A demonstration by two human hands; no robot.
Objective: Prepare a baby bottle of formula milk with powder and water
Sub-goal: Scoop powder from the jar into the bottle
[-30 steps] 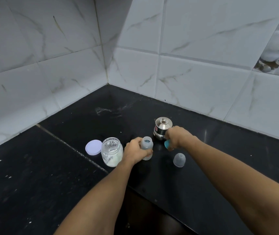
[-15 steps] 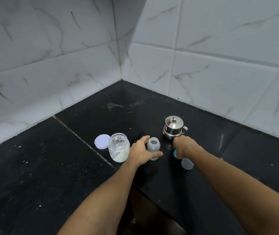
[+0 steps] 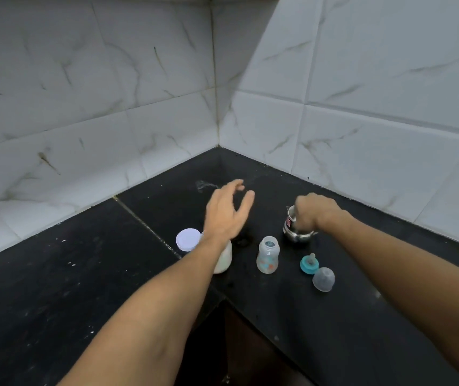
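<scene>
the left hand [image 3: 227, 211] has let go of the baby bottle [image 3: 268, 256], fingers [image 3: 247, 201] spread, empty. it stands open on the worktop [image 3: 362, 316]; at its one o'clock the right hand [image 3: 316, 213] now grips the steel pot [image 3: 296, 234]: water next, probably.

Black stone counter [image 3: 55, 288], near front edge: lilac lid [image 3: 188, 239], powder jar [image 3: 224, 261], open baby bottle [image 3: 268, 255], steel pot [image 3: 292, 234], teal teat ring [image 3: 309, 264], clear cap [image 3: 324, 279].

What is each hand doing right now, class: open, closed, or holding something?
Left hand: open, holding nothing.
Right hand: grips the top of the steel pot.
</scene>
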